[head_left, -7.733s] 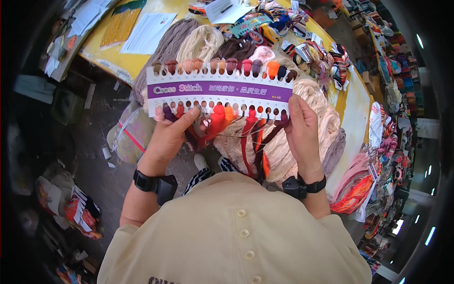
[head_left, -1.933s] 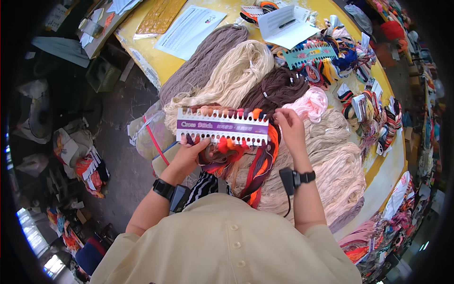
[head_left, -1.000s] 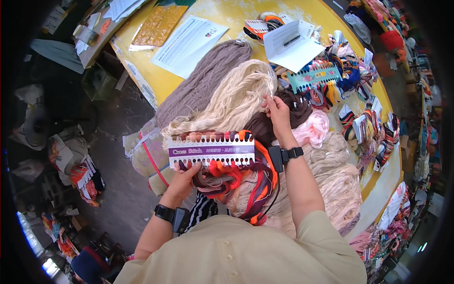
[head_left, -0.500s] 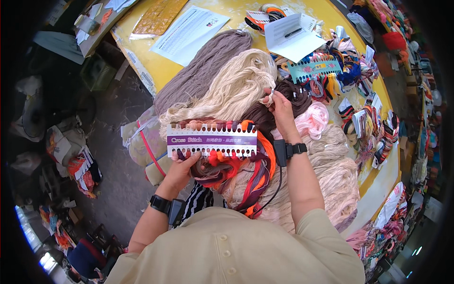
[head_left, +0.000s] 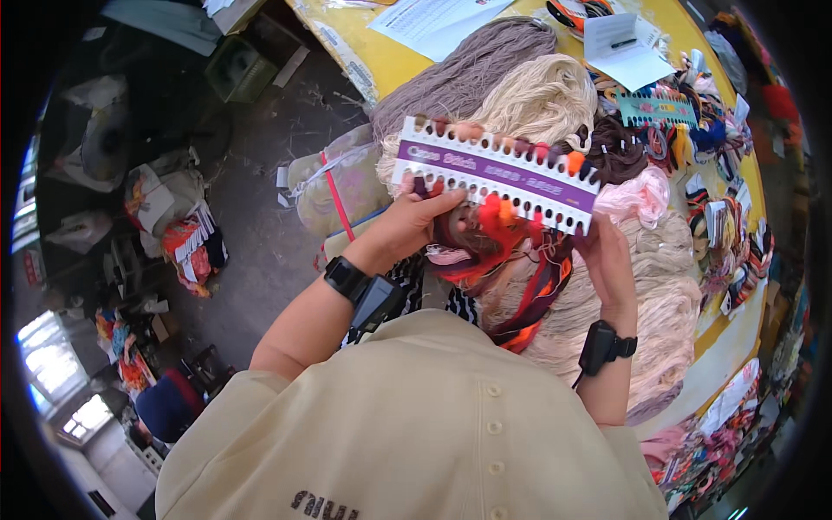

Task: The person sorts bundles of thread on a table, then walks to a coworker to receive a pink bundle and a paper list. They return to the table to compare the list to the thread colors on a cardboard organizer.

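back from the cream hank [head_left: 550,91], my right hand [head_left: 607,260] has come to the right end of the white-and-purple thread card [head_left: 501,171], now tilted down rightward. my left hand [head_left: 406,227] grasps the card's near left edge, thumb on its front. my right fingers are partly hidden, so i cannot tell whether they grip. the card is held just near of the cream hank, orange and maroon strands [head_left: 539,295] dangling nearer; a pink hank [head_left: 640,198] lies to the right.
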Available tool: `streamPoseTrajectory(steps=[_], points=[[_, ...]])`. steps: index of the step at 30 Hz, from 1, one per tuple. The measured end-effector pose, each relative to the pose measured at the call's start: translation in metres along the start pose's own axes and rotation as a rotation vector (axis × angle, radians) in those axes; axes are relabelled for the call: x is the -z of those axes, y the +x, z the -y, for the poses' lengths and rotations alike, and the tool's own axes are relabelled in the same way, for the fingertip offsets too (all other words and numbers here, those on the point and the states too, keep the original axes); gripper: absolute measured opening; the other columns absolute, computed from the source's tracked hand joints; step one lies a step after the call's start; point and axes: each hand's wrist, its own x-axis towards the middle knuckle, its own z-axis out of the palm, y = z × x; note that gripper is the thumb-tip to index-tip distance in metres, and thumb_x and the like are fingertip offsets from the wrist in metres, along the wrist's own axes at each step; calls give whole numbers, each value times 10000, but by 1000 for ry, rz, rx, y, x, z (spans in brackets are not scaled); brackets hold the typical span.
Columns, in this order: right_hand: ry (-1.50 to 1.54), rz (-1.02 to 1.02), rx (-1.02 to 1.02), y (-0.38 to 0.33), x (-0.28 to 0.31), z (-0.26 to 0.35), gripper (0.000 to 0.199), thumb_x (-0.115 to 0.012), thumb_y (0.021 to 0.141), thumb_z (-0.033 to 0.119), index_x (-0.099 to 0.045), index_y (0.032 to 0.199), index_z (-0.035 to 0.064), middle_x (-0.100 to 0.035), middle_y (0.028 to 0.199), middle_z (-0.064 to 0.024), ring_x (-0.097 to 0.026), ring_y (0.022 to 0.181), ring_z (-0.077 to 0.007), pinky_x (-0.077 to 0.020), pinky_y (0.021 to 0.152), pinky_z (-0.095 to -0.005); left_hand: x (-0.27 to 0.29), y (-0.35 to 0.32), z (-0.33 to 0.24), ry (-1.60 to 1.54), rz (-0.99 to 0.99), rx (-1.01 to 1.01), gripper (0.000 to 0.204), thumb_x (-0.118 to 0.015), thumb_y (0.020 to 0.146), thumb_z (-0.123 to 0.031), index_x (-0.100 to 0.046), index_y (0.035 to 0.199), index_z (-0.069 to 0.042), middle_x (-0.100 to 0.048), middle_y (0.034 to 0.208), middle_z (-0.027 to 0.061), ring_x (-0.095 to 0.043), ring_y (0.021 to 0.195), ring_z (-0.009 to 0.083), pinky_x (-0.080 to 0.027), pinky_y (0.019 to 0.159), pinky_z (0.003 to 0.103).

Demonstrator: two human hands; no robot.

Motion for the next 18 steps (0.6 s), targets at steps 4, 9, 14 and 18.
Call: streamPoseTrajectory(steps=[4, 9, 14, 18], points=[[-32, -238, -72, -5, -73, -3, 264, -605, 944, 200, -600, 1126, 9, -658, 994, -32, -636, 848, -109, -519, 691, -233, 2, -8, -34, 10, 129, 48, 532, -663, 862, 3, -365, 1283, -125, -610, 1151, 53, -631, 1002, 182, -569, 731, 346], [-33, -256, 91, 5, -155, 12, 251, -616, 939, 181, -596, 1116, 4, -662, 987, -53, -635, 850, -116, -527, 714, -260, 29, -27, -91, 137, 213, -98, 421, -677, 848, 8, -486, 1214, -78, -651, 1058, 40, -655, 916, 170, -553, 734, 313], [-189, -255, 155, 10, -202, 20, 279, -624, 938, 205, -592, 1129, 5, -653, 1008, -59, -616, 878, -117, -503, 770, -270, 52, -48, -129, 262, 261, -218, 627, -751, 772, 19, -405, 1289, -64, -626, 1134, 57, -610, 1009, 127, -508, 881, 295], [-245, -297, 198, 16, -230, 25, 315, -638, 932, 219, -583, 1156, 5, -638, 1045, -46, -584, 918, -100, -477, 817, -270, 63, -60, -142, 260, 190, -267, 608, -788, 725, 31, -478, 1242, -48, -626, 1159, 47, -601, 1039, 117, -490, 936, 296]])
